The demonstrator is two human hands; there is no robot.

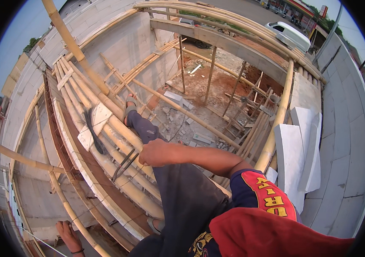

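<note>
One dark two-pronged tool [124,165], above the bamboo poles [133,191] (probably stiff metal, light; best held where gripped): right hand [153,153], fingers clenched around it. Left hand [68,238], left of poles: grip unclear.

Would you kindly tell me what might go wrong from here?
The sandalled foot near the edge of the round bamboo poles could slip, with rubble lying below. The dark tool in the right hand might drop through a gap if the grip loosens. The black wire bundle draped across a pale board might slide off.
</note>
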